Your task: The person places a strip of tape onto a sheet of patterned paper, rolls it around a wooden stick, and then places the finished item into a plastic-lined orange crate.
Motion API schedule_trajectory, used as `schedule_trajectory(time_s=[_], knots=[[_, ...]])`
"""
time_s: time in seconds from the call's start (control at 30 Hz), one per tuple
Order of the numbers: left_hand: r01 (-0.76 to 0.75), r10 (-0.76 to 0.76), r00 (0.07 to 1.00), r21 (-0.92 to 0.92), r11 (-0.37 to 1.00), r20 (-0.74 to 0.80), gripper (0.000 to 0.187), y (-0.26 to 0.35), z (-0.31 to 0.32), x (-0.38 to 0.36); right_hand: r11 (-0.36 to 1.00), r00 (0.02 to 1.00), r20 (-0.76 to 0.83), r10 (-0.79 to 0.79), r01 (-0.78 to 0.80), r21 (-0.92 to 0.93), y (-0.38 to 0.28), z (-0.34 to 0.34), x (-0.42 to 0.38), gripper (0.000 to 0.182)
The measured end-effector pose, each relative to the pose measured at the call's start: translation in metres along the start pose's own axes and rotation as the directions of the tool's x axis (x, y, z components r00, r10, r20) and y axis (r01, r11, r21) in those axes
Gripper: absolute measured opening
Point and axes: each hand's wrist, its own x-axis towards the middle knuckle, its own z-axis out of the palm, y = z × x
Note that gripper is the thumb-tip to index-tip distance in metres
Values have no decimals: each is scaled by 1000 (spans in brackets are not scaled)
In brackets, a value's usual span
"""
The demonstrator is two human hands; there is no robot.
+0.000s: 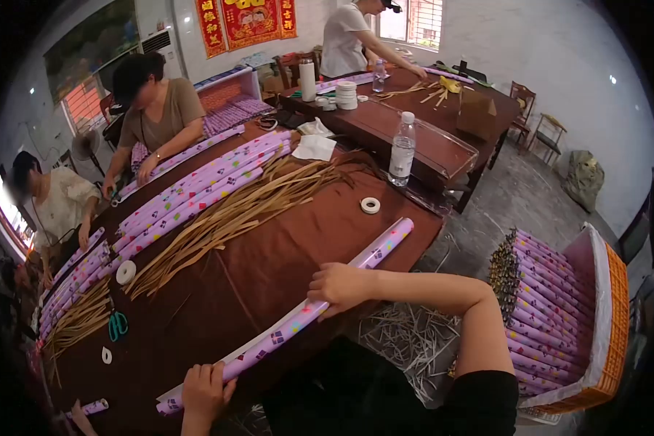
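Observation:
A long roll of purple patterned wrapping paper (pixel 277 338) lies slantwise along the near edge of the brown-covered table (pixel 269 251), with a pale loose edge running along its far side. My left hand (pixel 205 391) is closed around its lower left end. Farther up the same roll, my right hand (pixel 341 285) grips it from above with curled fingers. Beyond the right hand, a white ring of tape (pixel 370 211) lies flat on the table. Teal-handled scissors (pixel 118 327) and a small white ring (pixel 107 355) are off to the left of my left hand.
Brown strips (pixel 218 225) and a pile of purple rolls (pixel 196 182) cover the far side. A water bottle (pixel 402 156) stands near the table's far corner. An orange basket (pixel 618 327) of rolls and paper shreds (pixel 407 341) are at right. Other people work around the tables.

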Motion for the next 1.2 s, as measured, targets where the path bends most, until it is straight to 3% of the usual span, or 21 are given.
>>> schedule_trajectory(time_s=[0.13,0.2,0.3,0.43,0.67,0.73,0.8,0.83,0.87,0.9,0.93,0.97,1.03,1.13,1.2], knots=[[-34,38,997,61,998,-67,44,-3,11,2,1000,999,-36,28,-28,-6,13,8,-27,42],[-36,45,992,79,996,-114,45,-1,21,4,980,999,-33,21,-27,-196,15,13,-35,42],[-51,55,995,49,997,-87,45,0,24,10,967,998,-47,28,-39,-253,13,10,-41,43],[-29,16,995,-135,990,-95,45,9,36,12,995,996,-90,-3,-6,-102,17,3,-42,41],[-28,17,998,-209,977,-52,47,5,31,17,997,995,-101,27,-34,-68,15,6,-44,41],[-47,37,997,-160,986,-69,46,6,29,18,996,991,-115,70,-63,59,16,-3,-42,40],[-42,33,998,-165,985,-55,46,3,31,18,948,893,-324,314,-311,61,25,-16,-41,39],[-47,40,998,-179,983,-41,45,3,33,18,837,739,-492,461,-546,-34,38,-15,-38,38],[-24,17,999,-175,984,-42,45,3,33,19,736,629,-561,539,-675,-50,66,-11,-41,33],[-36,30,999,-171,985,-35,46,2,32,19,602,646,-552,527,-742,-295,89,-12,-52,28],[-50,46,999,-165,985,-27,46,2,32,17,431,610,-544,577,-792,-432,108,-8,-66,30],[-34,31,999,-156,987,-25,46,4,32,14,343,561,-491,667,-816,-466,123,-5,-76,33],[-13,8,999,-109,994,-46,47,8,33,13,242,408,-402,819,-882,-403,147,8,-91,35],[34,-40,989,-44,998,-143,47,16,41,8,255,356,-394,847,-923,-288,155,7,-94,35],[68,-75,989,-53,996,-130,47,18,41,8,246,349,-386,854,-924,-293,162,10,-96,31]])
